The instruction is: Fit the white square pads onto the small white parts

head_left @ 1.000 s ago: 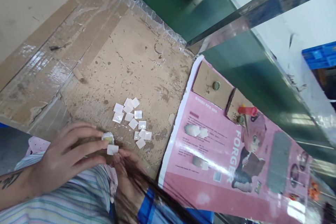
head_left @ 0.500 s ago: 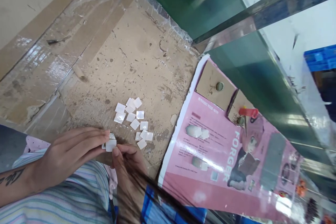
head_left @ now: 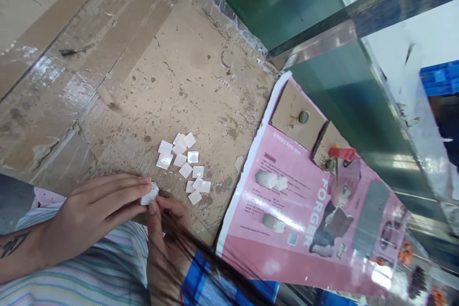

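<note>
Gripping a white-faced block (head_left: pixel 149 196) narrowly between left hand (head_left: pixel 103 201) and right hand (head_left: pixel 168 222) at lower left of frame (beside loose white squares (head_left: pixel 180 160) on the table (head_left: pixel 193 81)).

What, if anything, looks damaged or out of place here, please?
The worktop is stained and scuffed, with ragged edges left of the white squares, so it looks worn. Loose hair also hangs across the right hand, partly hiding it, which seems odd in handwork.
</note>
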The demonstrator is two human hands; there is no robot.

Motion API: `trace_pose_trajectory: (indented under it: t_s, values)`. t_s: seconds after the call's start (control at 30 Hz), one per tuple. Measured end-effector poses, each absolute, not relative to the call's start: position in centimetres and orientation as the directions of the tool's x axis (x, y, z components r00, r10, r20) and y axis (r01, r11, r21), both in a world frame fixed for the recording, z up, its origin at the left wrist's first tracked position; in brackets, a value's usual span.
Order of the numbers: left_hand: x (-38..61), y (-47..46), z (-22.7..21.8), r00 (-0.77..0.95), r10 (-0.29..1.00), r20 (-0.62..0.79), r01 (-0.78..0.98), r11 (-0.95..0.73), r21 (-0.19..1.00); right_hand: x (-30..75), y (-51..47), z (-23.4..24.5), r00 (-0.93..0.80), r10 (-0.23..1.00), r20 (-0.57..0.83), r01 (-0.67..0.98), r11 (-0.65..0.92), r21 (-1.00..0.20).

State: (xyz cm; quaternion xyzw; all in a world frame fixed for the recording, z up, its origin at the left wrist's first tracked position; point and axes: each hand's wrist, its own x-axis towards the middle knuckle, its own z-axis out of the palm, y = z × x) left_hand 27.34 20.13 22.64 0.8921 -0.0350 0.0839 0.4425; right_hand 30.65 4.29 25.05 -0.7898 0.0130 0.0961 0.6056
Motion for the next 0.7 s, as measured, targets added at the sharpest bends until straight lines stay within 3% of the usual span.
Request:
trace_pose_trajectory:
  t_s: [0.2,0.33,0.5,0.7]
  values:
    - [26.74,20.26,22.33,0.981,-0.027,0.191,-0.164,-0.636,0.754,31.18,4.0,24.93,0.985,0.166,0.052,0.118,-0.419,-0.9]
    - [26.78,20.27,22.37,0.99,-0.042,0.138,-0.136,-0.592,0.795,31.17,4.05,24.76,0.977,0.178,0.114,0.187,-0.48,-0.857]
    - [26.71,20.48,22.67,0.987,-0.035,0.156,-0.142,-0.638,0.757,31.37,4.19,24.92,0.97,0.177,0.164,0.232,-0.5,-0.834]
    - [26.38,20.75,22.28,1.0,-0.028,0.011,-0.022,-0.427,0.904,31.36,4.13,24.45,0.966,0.169,0.197,0.258,-0.55,-0.794]
